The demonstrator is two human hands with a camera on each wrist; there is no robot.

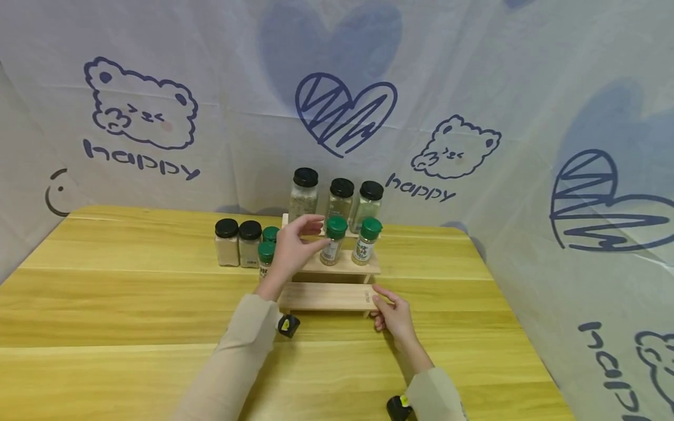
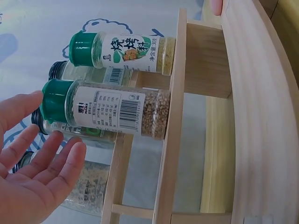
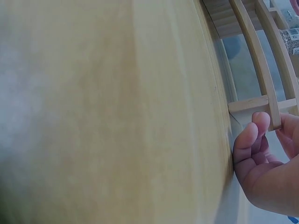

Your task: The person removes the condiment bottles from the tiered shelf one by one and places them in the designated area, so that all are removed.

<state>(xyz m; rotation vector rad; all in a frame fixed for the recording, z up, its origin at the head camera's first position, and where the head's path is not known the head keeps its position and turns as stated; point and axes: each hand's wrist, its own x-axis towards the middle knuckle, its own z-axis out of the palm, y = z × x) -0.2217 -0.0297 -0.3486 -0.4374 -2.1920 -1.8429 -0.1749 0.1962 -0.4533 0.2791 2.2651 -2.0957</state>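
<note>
A three-step wooden spice rack (image 1: 326,296) stands on the table. Two green-capped spice jars are on its middle step: a jar of pale seeds (image 2: 154,112) and, to its right, a jar with a white label (image 1: 363,250). Beside the seed jar's cap is my left hand (image 1: 296,245), fingers spread and curved around nothing; a fingertip is at the cap, and whether it touches I cannot tell. My right hand (image 1: 396,318) grips the right end of the bottom step, thumb and fingers on either side of the board (image 3: 273,112).
Three black-capped jars, one at the left (image 1: 303,199), stand on the top step. Left of the rack, two black-capped jars (image 1: 227,245) and two green-capped jars (image 1: 266,251) are on the wooden table (image 1: 131,304). A printed cloth (image 1: 237,76) hangs behind.
</note>
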